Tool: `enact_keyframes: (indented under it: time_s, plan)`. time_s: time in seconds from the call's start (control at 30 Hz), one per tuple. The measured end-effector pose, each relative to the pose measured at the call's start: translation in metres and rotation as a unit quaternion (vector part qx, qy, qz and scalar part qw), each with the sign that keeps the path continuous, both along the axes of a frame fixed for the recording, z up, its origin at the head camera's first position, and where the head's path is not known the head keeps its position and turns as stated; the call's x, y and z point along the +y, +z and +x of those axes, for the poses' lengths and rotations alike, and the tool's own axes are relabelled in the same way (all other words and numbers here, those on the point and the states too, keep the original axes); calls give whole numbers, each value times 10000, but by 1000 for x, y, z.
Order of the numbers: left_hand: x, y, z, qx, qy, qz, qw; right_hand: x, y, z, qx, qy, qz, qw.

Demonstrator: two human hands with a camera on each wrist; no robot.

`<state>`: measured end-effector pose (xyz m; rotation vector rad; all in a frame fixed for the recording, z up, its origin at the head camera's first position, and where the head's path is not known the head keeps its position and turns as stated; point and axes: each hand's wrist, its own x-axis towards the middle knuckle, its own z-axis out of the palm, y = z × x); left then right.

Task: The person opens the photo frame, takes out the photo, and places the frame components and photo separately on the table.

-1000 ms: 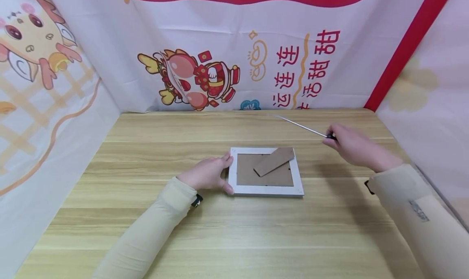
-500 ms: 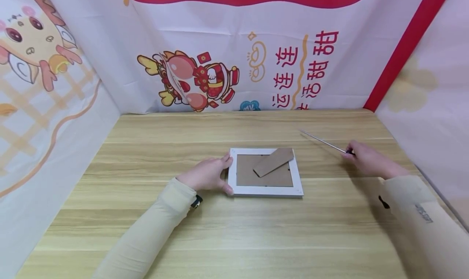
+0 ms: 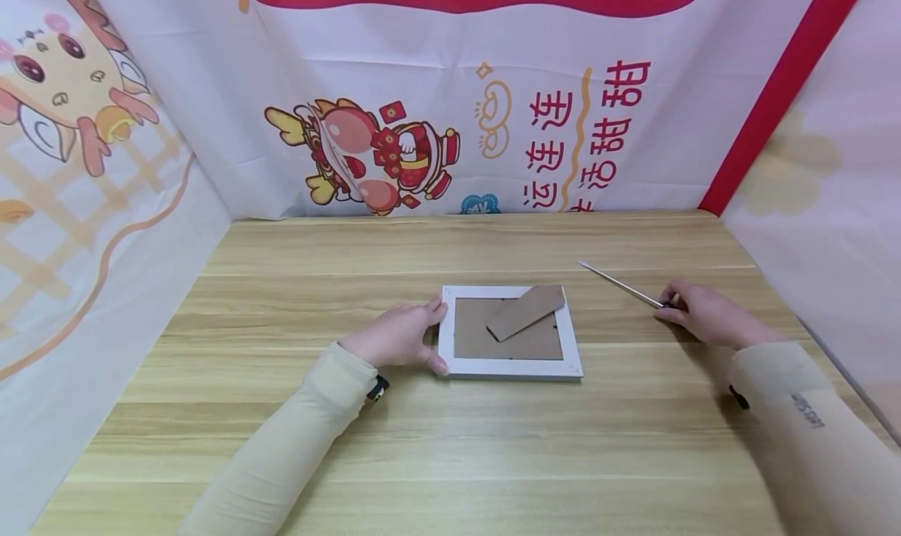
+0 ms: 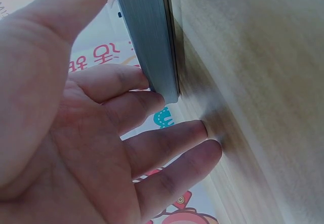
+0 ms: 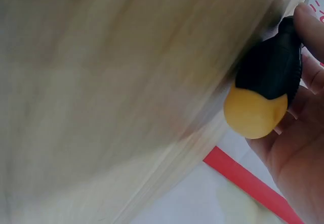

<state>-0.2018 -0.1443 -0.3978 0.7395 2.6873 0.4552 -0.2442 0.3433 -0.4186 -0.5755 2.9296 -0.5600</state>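
A white picture frame (image 3: 503, 368) lies back side up on the table, its brown backboard (image 3: 472, 321) showing. The brown stand leg (image 3: 526, 314) slants across the back towards the upper right corner. My left hand (image 3: 401, 334) rests at the frame's left side, thumb by the near corner; in the left wrist view two fingertips (image 4: 147, 100) touch the frame edge while the others meet the table. Off to the right, my right hand (image 3: 711, 314) holds a screwdriver (image 3: 622, 285), shaft pointing up and left. Its black and yellow handle (image 5: 268, 72) shows in the right wrist view, low over the table.
The wood-grain table (image 3: 450, 458) reaches back to a white cloth (image 3: 422, 35) printed with cartoon figures and red characters. More printed cloth (image 3: 91, 231) hangs at the left, and a pale cloth (image 3: 831, 231) with a red stripe at the right.
My right hand has carried the screwdriver right and down towards the table, and its movement has slowed. The left hand and the picture frame have stayed in place.
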Motion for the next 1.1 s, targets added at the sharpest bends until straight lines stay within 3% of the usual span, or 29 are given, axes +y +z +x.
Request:
enact_keyframes:
  time_s: [0.47, 0.63, 0.83, 0.93, 1.1]
  plan:
    - [4, -4, -1, 42, -68, 32, 10000, 7, 7, 3, -85, -153, 71, 9998]
    - [5, -1, 0, -7, -45, 22, 10000, -4, 24, 11, 46, -233, 28, 9997]
    - [3, -1, -2, -81, -27, 32, 10000, -38, 50, 31, 122, -115, -44, 9998]
    - [-2, -3, -6, -172, -25, 106, 9998, -58, 56, 40, -133, 57, -115, 9998]
    - [-14, 1, -17, -398, 32, 434, 9983, -87, 59, 49, -901, 321, -150, 9953]
